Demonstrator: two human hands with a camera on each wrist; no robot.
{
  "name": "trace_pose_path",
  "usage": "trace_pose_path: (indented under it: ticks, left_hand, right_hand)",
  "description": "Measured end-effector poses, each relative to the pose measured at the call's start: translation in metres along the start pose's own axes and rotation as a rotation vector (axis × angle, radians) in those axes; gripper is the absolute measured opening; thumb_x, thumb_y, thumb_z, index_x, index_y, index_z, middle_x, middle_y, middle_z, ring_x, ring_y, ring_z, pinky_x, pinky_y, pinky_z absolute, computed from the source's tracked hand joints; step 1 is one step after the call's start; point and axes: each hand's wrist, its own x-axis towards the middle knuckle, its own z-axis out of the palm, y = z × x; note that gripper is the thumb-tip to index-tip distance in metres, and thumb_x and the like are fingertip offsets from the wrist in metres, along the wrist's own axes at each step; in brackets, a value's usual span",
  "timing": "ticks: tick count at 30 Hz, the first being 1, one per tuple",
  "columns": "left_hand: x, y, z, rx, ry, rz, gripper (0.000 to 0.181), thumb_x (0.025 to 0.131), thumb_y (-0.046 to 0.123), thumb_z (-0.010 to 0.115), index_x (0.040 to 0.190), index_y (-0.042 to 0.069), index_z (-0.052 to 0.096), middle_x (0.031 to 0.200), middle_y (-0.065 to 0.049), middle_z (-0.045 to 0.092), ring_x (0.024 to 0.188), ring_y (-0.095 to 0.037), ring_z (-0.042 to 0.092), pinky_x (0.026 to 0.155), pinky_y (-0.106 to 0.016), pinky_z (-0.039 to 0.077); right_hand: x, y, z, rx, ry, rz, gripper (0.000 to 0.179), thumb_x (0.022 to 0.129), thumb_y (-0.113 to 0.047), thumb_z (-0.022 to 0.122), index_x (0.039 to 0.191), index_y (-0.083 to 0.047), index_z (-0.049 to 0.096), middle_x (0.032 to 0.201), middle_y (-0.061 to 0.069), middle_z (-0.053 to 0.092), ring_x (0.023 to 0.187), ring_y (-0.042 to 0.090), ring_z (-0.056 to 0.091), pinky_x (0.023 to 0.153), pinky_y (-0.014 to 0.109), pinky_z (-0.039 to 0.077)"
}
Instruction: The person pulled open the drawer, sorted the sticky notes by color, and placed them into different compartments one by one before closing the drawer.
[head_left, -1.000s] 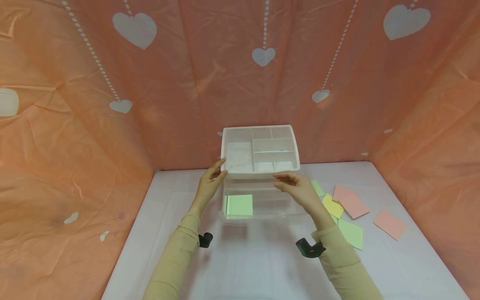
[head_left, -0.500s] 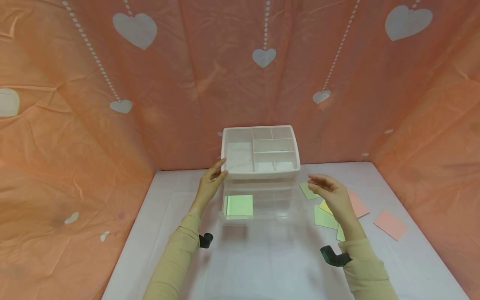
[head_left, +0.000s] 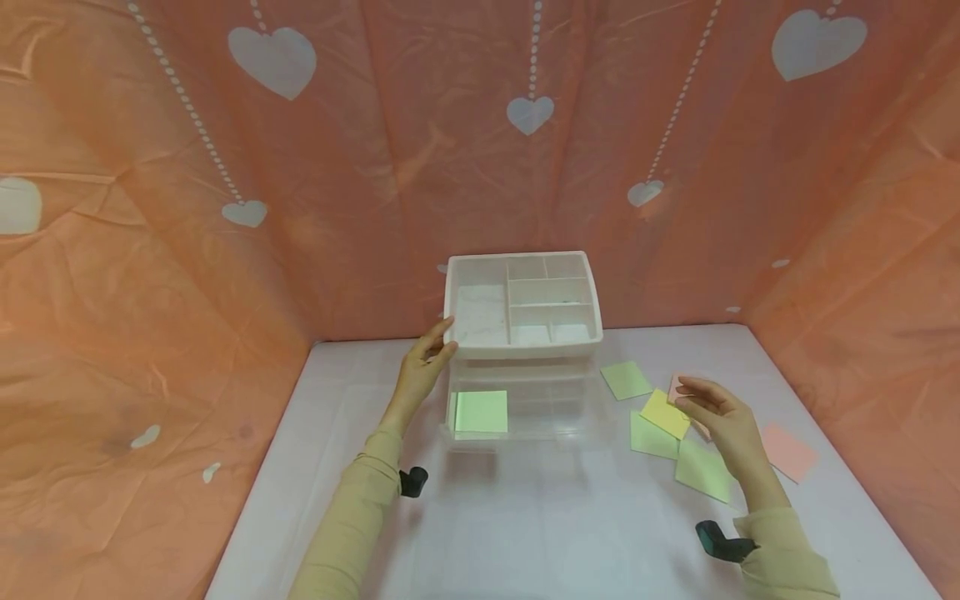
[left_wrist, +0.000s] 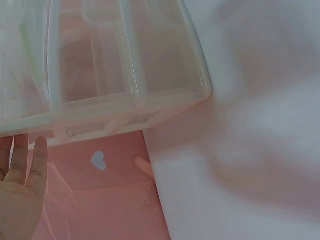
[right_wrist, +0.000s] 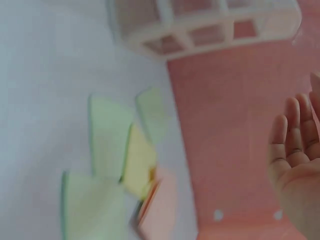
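Note:
A white-topped plastic drawer organizer (head_left: pixel 528 352) stands at the back of the table. One clear drawer (head_left: pixel 551 417) is pulled out, with a green sticky note pad (head_left: pixel 482 412) at its left end. My left hand (head_left: pixel 417 375) rests on the organizer's front left corner; the left wrist view shows fairly straight fingers (left_wrist: pixel 37 167) against its side. Above the loose sticky notes on the right, my right hand (head_left: pixel 723 421) holds nothing, its fingers slightly bent. Around it lie a yellow note pad (head_left: pixel 663 412), several green ones (head_left: pixel 702 471) and pink ones (head_left: pixel 790 452), partly hidden by the hand.
The organizer's top tray has several compartments (head_left: pixel 480 312). An orange cloth (head_left: pixel 405 208) with white hearts hangs behind and at both sides of the white table (head_left: pixel 525 533). Each sleeve carries a black camera mount (head_left: pixel 723 543) at the wrist.
My right hand has moved from the organizer's front, rightward and nearer, over the loose notes, uncovering green ones beside the organizer. My left hand has stayed at the corner.

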Motion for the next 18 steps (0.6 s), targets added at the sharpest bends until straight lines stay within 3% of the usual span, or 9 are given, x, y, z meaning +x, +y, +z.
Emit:
trace_pose_path:
  ticks: [4,8,12,15,18]
  left_hand:
    - [-0.001,0.000,0.000,-0.009,-0.002,0.003,0.048,0.093,0.026,0.057,0.139,0.023,0.044,0.129,-0.018,0.050,0.116,-0.033,0.052,0.097,-0.048,0.044]
    - [0.000,0.000,0.000,0.003,0.001,0.016,0.048,0.094,0.025,0.056,0.139,0.020,0.044,0.132,-0.018,0.049,0.115,-0.033,0.053,0.096,-0.047,0.045]
    - [0.004,-0.006,0.001,0.014,-0.001,0.033,0.047,0.094,0.024,0.056,0.139,0.019,0.044,0.132,-0.018,0.049,0.114,-0.033,0.054,0.095,-0.046,0.046]
    - [0.011,-0.019,0.002,0.007,0.002,0.027,0.048,0.093,0.026,0.057,0.139,0.023,0.044,0.129,-0.017,0.051,0.114,-0.032,0.054,0.096,-0.047,0.045]
    - [0.016,-0.033,0.003,-0.007,0.012,0.026,0.048,0.092,0.031,0.058,0.138,0.029,0.045,0.127,-0.014,0.053,0.114,-0.030,0.054,0.096,-0.048,0.045]
  right_hand:
    - [-0.005,0.016,-0.013,-0.176,0.021,0.038,0.041,0.091,-0.024,0.061,0.130,-0.013,0.053,0.102,-0.033,0.055,0.091,-0.015,0.052,0.076,0.004,0.042]
    - [-0.008,0.031,-0.024,-0.248,0.027,0.060,0.041,0.091,-0.025,0.060,0.130,-0.012,0.052,0.100,-0.035,0.052,0.089,-0.018,0.051,0.074,0.008,0.043]
    - [-0.012,0.046,-0.033,-0.302,0.015,0.109,0.052,0.091,-0.028,0.061,0.132,-0.001,0.046,0.097,-0.036,0.051,0.087,-0.020,0.049,0.073,0.007,0.043]
    - [-0.015,0.056,-0.039,-0.351,-0.003,0.166,0.056,0.090,-0.028,0.062,0.133,0.002,0.044,0.097,-0.030,0.055,0.084,-0.022,0.048,0.072,0.005,0.041]
    - [-0.019,0.064,-0.045,-0.435,-0.035,0.199,0.055,0.090,-0.029,0.062,0.132,0.002,0.045,0.103,-0.011,0.064,0.082,-0.022,0.046,0.070,0.007,0.040]
